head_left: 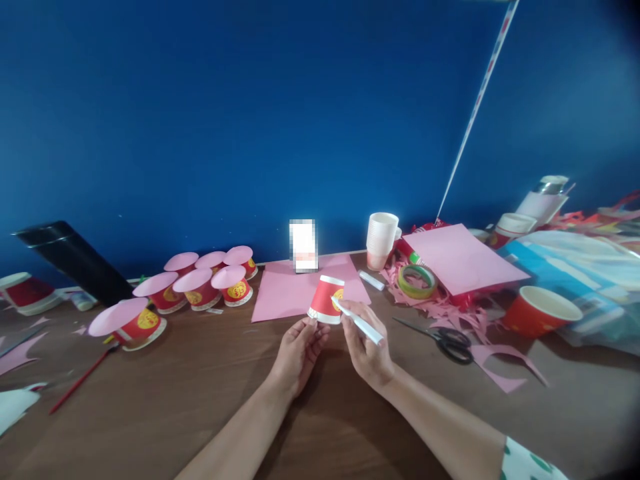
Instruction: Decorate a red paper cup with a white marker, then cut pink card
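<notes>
My left hand (299, 351) pinches the rim of an upside-down red paper cup (326, 299), held just above the brown table (200, 400). My right hand (367, 345) is closed round a white glue stick (358, 321), whose tip touches the cup's side by its yellow emblem. Right behind the cup a pink paper sheet (290, 293) lies flat on the table.
Several red cups capped with pink paper discs (200, 287) stand at the left. Black scissors (447, 340), a tape roll (416, 281), a white cup stack (381, 240), a pink paper pile (460, 257), an upright red cup (537, 310) and pink scraps lie at the right. A red pencil (83, 377) lies front left.
</notes>
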`<state>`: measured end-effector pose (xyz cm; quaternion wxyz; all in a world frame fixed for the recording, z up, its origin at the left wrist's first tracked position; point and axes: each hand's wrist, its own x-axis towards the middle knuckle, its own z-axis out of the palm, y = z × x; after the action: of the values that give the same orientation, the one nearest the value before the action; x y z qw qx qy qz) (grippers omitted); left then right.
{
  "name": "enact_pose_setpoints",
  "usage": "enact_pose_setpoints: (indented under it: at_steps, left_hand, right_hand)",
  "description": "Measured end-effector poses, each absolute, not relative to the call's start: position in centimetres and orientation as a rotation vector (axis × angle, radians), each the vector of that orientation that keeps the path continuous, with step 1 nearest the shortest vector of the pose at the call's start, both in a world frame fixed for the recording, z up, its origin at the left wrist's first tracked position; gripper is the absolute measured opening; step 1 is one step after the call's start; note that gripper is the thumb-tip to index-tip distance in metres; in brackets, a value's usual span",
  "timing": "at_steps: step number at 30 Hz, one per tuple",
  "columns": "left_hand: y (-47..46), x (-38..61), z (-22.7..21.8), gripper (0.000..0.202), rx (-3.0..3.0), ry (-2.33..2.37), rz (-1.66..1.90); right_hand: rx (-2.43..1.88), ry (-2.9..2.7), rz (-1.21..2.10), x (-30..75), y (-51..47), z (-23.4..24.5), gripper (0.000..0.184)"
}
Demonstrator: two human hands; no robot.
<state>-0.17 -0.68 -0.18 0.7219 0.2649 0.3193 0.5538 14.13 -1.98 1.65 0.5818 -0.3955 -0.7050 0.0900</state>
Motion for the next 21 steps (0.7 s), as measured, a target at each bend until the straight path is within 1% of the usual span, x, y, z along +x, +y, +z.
enact_pose_setpoints:
  at_steps: [10, 16, 21]
  left_hand:
    - [-0.73, 0.02, -0.09, 0.013, 0.619, 0.735, 1.211]
    - [-0.76, 0.03, -0.13, 0.016, 0.627, 0.728, 1.213]
    - [-0.79, 0.02, -0.14, 0.018, 0.624, 0.724, 1.208]
  right_hand:
    - [-1.049, -1.532, 0.393, 13.9, -1.87, 1.12, 0.015]
    - [-1.028, -1.528, 0.52, 13.87, -1.86, 0.8, 0.014]
    - [-1.026, -1.505, 0.545, 13.73, -1.83, 0.68, 0.015]
